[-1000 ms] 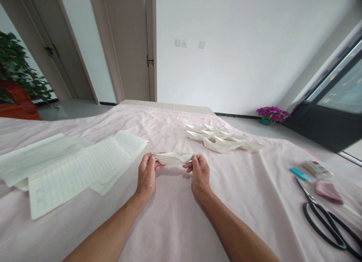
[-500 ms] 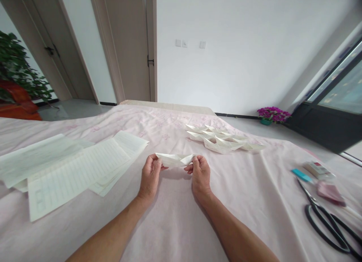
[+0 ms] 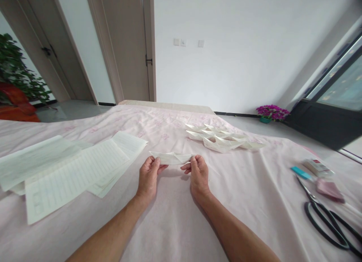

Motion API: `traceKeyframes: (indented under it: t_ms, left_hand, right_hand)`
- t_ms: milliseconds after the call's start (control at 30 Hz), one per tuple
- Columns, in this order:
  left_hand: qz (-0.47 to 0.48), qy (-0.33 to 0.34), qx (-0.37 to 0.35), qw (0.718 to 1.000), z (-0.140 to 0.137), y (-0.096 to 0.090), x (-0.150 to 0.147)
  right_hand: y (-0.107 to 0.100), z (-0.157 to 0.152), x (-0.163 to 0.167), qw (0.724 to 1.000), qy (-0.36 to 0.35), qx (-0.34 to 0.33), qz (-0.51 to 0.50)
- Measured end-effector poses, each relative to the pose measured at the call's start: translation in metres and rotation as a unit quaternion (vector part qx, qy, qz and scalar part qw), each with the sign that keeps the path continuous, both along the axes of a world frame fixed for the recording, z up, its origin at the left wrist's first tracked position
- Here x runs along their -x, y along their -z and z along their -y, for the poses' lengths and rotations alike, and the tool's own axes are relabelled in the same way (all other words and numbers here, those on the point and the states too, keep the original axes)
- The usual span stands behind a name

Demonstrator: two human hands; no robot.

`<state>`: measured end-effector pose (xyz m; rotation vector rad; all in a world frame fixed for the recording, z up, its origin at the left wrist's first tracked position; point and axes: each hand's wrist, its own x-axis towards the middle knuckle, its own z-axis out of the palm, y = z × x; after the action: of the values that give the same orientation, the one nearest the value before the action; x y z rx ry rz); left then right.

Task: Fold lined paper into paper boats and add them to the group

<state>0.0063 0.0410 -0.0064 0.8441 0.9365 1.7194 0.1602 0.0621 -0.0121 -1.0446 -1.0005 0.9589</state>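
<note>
A folded white paper boat [image 3: 174,158] is stretched between my two hands, just above the pink cloth. My left hand [image 3: 149,174] pinches its left end between thumb and fingers. Its right end is in the pinch of my right hand [image 3: 199,175]. Beyond my right hand, several finished paper boats [image 3: 223,138] stand close together in rows. Loose sheets of lined paper [image 3: 76,175] lie overlapping to the left of my left hand.
Black-handled scissors [image 3: 322,213] lie at the right on the pink flowered cloth [image 3: 175,224]. Near them are a blue strip-shaped object [image 3: 301,173], a small pale box [image 3: 318,167] and a pink folded item [image 3: 329,189]. Purple flowers [image 3: 272,112] stand on the floor beyond.
The boat's ends are drawn a little farther apart and its middle looks flatter. My left hand has shifted slightly left. The view has turned a touch to the right.
</note>
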Motion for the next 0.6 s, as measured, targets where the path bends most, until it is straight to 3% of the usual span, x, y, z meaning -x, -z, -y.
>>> traceKeyframes:
  t_ms: [133,400,600]
  left_hand:
    - [0.018,-0.014,0.011,1.000,-0.001,-0.001,0.000]
    - [-0.056,-0.074,0.019,0.996,0.000,0.005,0.001]
    - [-0.094,-0.052,0.014,0.994,0.005,0.005,-0.003]
  right_hand:
    - [-0.002,0.004,0.003,1.000,-0.019,0.001,-0.014]
    - [-0.010,0.009,0.004,0.997,-0.073,-0.003,0.016]
    - [-0.013,0.009,0.010,0.995,-0.097,0.015,-0.001]
